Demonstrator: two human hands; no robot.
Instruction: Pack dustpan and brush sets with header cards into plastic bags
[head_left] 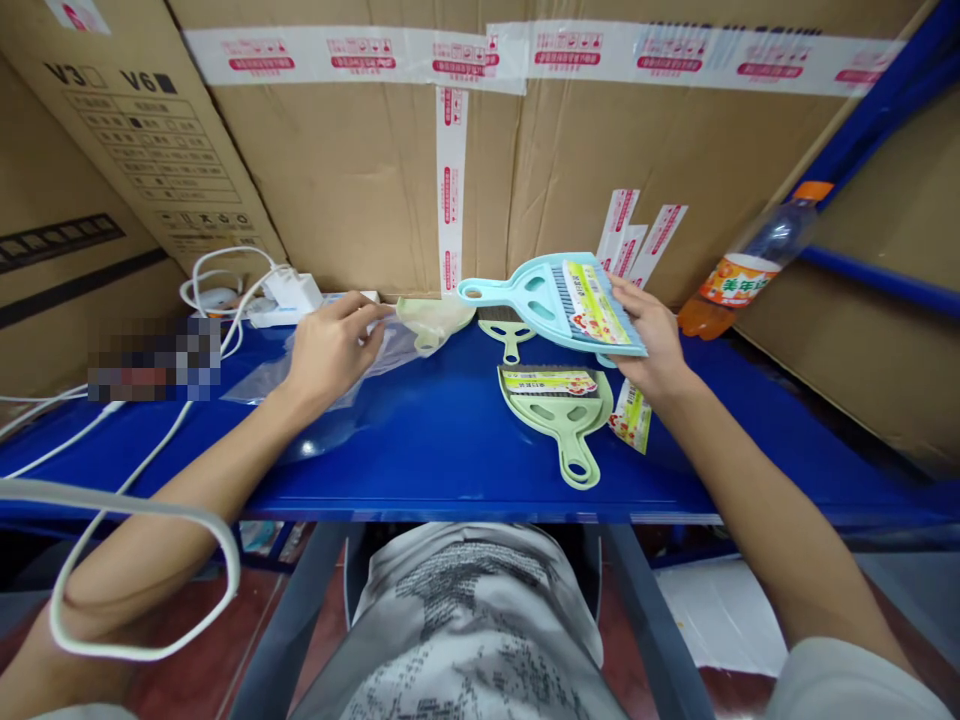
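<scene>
My right hand (652,330) grips the wide edge of a light blue dustpan (536,300), raised above the table with its handle pointing left. A brush with bluish bristles and a yellow-green printed label (592,300) lies nested in it. My left hand (337,340) is closed in a pinch at the edge of a clear plastic bag (397,345). Partly under that plastic is a pale green dustpan (435,320). On the table below my right hand lies a green dustpan and brush set (559,415), labelled, handle toward me. Behind it sits a small green brush (510,335).
A loose printed label (632,418) lies beside the green set on the blue table (420,450). An orange-capped bottle (742,265) stands tilted at the right. White cables and a plug (292,292) are at the left. Taped cardboard boxes (360,170) wall the back.
</scene>
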